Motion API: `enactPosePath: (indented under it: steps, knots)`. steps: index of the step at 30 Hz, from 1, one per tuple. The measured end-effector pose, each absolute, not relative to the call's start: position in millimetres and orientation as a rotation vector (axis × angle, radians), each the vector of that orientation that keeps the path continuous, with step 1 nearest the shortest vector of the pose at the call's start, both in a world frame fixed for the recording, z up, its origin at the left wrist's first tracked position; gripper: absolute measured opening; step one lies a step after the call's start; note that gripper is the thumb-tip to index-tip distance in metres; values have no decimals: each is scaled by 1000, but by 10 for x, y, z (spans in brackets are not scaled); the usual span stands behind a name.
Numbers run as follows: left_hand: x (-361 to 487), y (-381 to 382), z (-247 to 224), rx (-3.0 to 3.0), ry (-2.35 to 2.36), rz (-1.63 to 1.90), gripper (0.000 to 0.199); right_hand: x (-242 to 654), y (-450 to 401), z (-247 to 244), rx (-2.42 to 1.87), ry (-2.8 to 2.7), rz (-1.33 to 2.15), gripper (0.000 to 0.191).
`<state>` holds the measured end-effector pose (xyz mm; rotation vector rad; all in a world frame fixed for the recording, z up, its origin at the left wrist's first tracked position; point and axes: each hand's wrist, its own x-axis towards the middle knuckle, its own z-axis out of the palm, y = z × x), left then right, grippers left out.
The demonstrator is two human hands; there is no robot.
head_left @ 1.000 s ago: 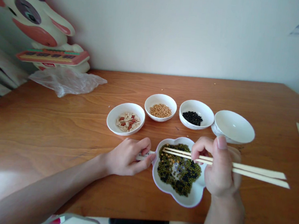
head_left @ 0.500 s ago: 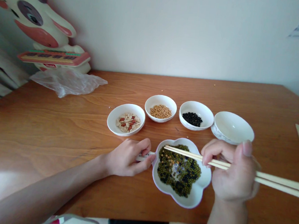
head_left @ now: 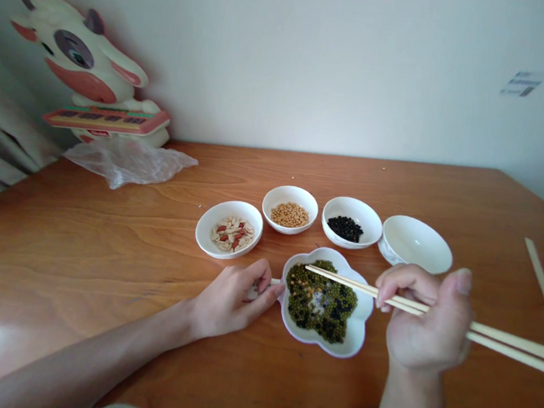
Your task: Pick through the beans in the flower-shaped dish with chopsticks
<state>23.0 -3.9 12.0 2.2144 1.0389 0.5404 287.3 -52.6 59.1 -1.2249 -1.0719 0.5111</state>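
My left hand [head_left: 239, 296] is closed on the short handle of a white flower-shaped dish [head_left: 360, 312] with a lilac rim. In the dish lie green beans [head_left: 325, 321] mixed with black beans and some yellow ones. My right hand [head_left: 429, 318] grips a pair of pale chopsticks [head_left: 351, 282], thumb raised. Their tips, nearly together, are over the beans near the dish's far left side; whether a bean is between them I cannot tell. Beyond the dish stand white bowls of shelled peanuts [head_left: 233, 234], yellow soybeans [head_left: 290, 215] and black beans [head_left: 345, 228].
An empty white bowl [head_left: 415, 240] stands at the right of the row, just beyond my right hand. A pale strip [head_left: 541, 276] lies far right on the wooden table [head_left: 105, 233]. Back left are a clear plastic bag [head_left: 132, 161] and a cow-shaped toy keyboard [head_left: 107, 117].
The dish has shifted slightly toward the bowls, with my left hand still on its handle. The chopstick tips have moved a little away from me. The camera view has tilted upward.
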Motion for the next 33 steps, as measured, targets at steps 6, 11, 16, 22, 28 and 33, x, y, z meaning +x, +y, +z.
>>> enactPosePath:
  steps: [6, 11, 16, 22, 28, 33]
  knots:
    - [189, -46, 205, 2778, 1015, 506, 23, 2929, -506, 542, -1217, -1061, 518, 77]
    - [179, -140, 252, 3147, 1016, 644, 10, 3061, -463, 458, -1182, -1163, 494, 78]
    - [128, -163, 322, 3320, 633, 685, 28, 3010, -485, 475, -1199, -1150, 510, 77]
    - [134, -95, 296, 3280, 303, 836, 27, 2863, -526, 516, -1242, -1049, 531, 74]
    - [128, -1, 237, 3188, 358, 909, 40, 2945, -482, 464, -1225, -1136, 530, 76]
    - [95, 57, 234, 3221, 466, 913, 36, 3019, -454, 410, -1236, -1194, 562, 77]
